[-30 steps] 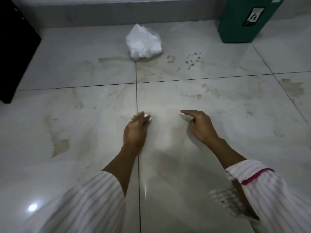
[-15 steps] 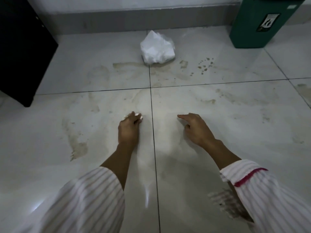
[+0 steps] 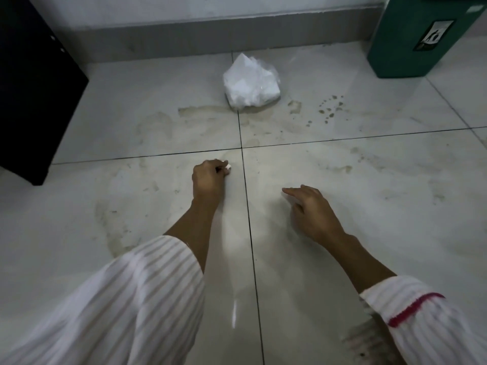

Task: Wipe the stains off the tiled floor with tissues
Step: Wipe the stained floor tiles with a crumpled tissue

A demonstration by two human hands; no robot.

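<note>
On floor [image 3: 369, 259] near the grout cross, left hand [image 3: 208, 177] clenches a tissue wad [image 3: 228, 167] to scrub stains [image 3: 200, 111]; right hand [image 3: 311, 209] relaxed, fingers splayed, likely bracing.

The floor [image 3: 342, 259] consists of large, glossy, pale tiles divided by thin dark grout lines. A grey skirting board [image 3: 210, 35] runs along the base of a light wall [image 3: 210, 7] at the far edge. A black cabinet [image 3: 31, 96] stands at the left. A green bin [image 3: 411, 40] with a label stands at the far right. Lighting is dim; a small glare spot [image 3: 233, 313] shows on the near tile.
</note>
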